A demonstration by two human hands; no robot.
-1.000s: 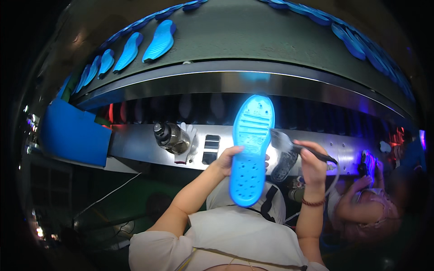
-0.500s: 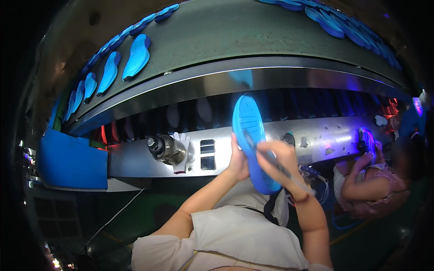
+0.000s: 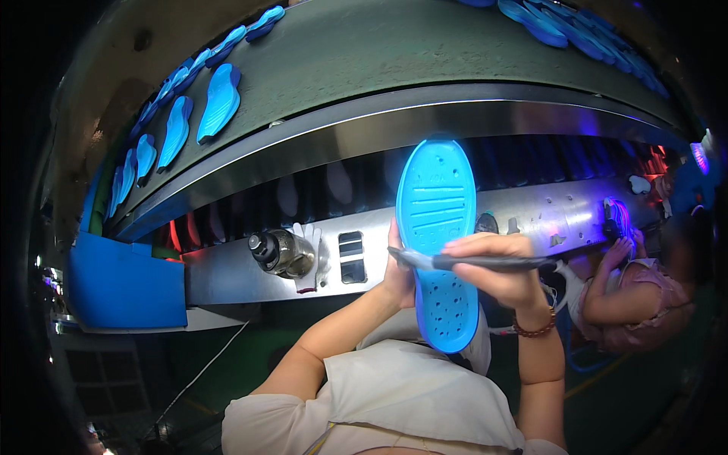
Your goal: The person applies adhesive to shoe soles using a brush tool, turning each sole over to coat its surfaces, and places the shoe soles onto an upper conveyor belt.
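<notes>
A bright blue shoe sole (image 3: 437, 189) is held upright in front of me, its ribbed and dotted face turned up toward the view. My left hand (image 3: 399, 274) grips it by its left edge, with the fingers partly hidden behind it. In my right hand (image 3: 500, 277) is a brush (image 3: 423, 260) with a dark handle, closed between thumb and fingers. The brush lies level across the narrow middle of the sole, its tip pointing left. Whether the bristles touch the surface, I cannot tell.
Beyond a steel rail (image 3: 326, 136) runs a green conveyor belt (image 3: 364, 64) carrying several blue soles (image 3: 221, 102). On the metal ledge stand a metal container (image 3: 284, 254) and a white glove (image 3: 309, 262). A blue panel (image 3: 129, 280) borders the left. At right, a co-worker (image 3: 626, 296) handles something under purple light.
The sole has turned to show its full face and sits slightly farther right. My right hand has moved right, and the brush has swung from slanted to nearly level.
</notes>
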